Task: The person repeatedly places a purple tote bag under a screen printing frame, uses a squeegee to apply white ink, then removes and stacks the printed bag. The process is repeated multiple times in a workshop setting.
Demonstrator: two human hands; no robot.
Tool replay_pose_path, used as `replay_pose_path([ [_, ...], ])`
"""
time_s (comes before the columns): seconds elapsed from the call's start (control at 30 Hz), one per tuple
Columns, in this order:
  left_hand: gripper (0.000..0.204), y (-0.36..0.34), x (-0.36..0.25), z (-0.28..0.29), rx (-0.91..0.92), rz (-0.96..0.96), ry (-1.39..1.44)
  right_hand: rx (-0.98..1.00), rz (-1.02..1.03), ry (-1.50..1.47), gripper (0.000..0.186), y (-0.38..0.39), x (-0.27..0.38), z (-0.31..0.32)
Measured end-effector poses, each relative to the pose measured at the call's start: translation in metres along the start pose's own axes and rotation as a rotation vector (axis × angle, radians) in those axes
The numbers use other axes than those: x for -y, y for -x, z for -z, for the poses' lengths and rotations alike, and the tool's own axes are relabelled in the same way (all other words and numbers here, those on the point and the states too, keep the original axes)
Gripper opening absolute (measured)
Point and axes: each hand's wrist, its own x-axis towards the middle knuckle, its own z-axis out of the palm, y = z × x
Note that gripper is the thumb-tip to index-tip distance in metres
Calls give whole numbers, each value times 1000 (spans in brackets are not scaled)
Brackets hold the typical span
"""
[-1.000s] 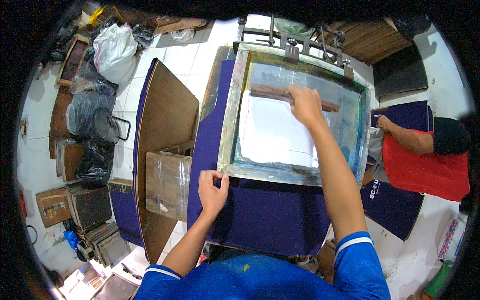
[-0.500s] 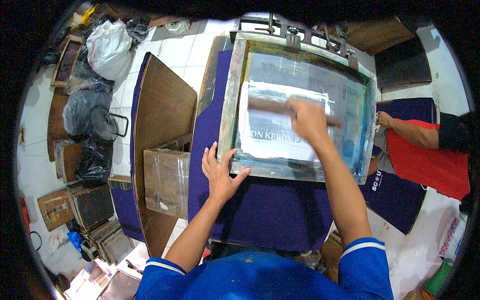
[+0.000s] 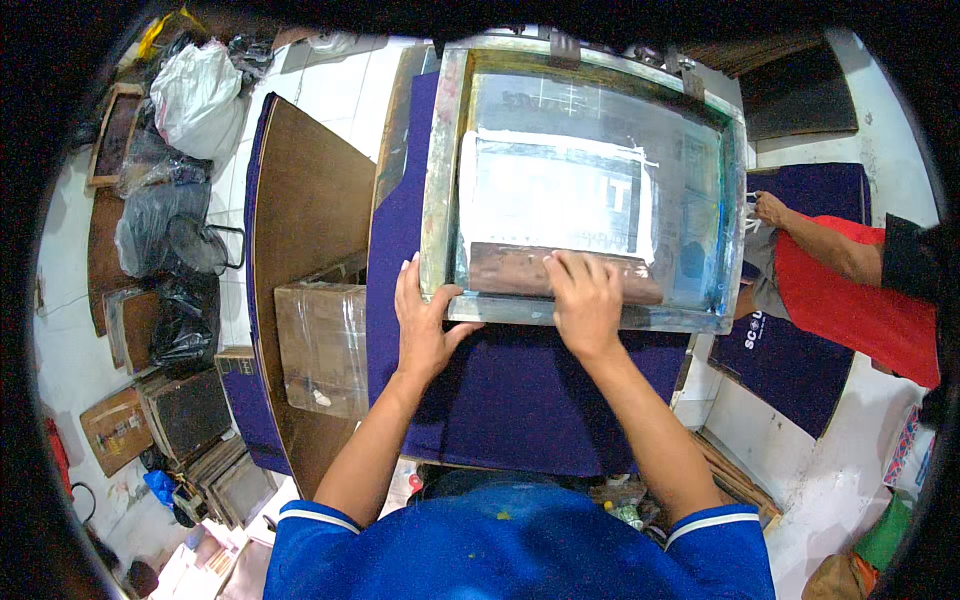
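A screen printing frame [image 3: 437, 180] with a pale wooden border and grey mesh lies over purple fabric [image 3: 530, 410]. My right hand [image 3: 588, 305] grips a brown wooden squeegee [image 3: 510, 270], its fingers over the bar. The squeegee sits along the near inner edge of the frame, on the mesh. Behind it, a white window [image 3: 560, 185] in the mesh shows faint lettering. My left hand [image 3: 425, 325] rests at the frame's near left corner, fingers spread and thumb along the near edge. The squeegee's blade is hidden beneath the bar.
Metal hinge clamps [image 3: 565, 45] hold the frame's far side. At the right, another person's hand [image 3: 770, 210] is beside red cloth [image 3: 840, 290] and a purple printed piece [image 3: 790, 360]. On the left stand a fabric-covered board [image 3: 305, 210], a taped carton [image 3: 325, 345] and plastic bags [image 3: 195, 100].
My right hand has drawn the squeegee toward me, from mid-screen to the near edge. My left hand stays at the corner. The whole view has shifted slightly.
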Motion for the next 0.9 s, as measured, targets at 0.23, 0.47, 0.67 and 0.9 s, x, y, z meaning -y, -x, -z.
replay_pose_path([
  [0.23, 56, -2, -14, 20, 33, 50, 181, 83, 9, -74, 23, -15, -18, 19],
  [0.47, 84, 2, -24, 33, 3, 96, 328, 399, -34, -165, 32, -74, -41, 53],
  [0.67, 132, -2, -26, 37, -47, 103, 286, 467, -17, -161, 30, -46, -40, 41],
  [0.9, 137, -7, -40, 53, -18, 125, 230, 520, 49, -166, 50, -214, -120, -6],
])
